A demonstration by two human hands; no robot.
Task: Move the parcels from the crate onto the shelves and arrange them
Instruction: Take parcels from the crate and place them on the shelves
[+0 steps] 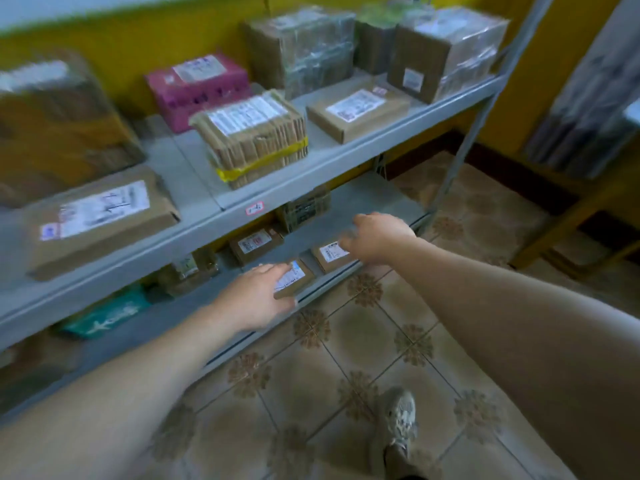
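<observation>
Left hand [256, 296]: my fingers grip small flat brown cardboard parcel [294, 277], probably aligning it along lower grey shelf [363, 202] edge.
Right hand [377, 237]: blurred over neighbouring brown parcel [330, 252]; my fingers' state unclear.

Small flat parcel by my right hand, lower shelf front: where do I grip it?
Probably its two side edges, right hand coming from the front: the small flat parcel lies flat at the lower shelf lip, apart from the parcel beside it, with the upper shelf overhead.
</observation>
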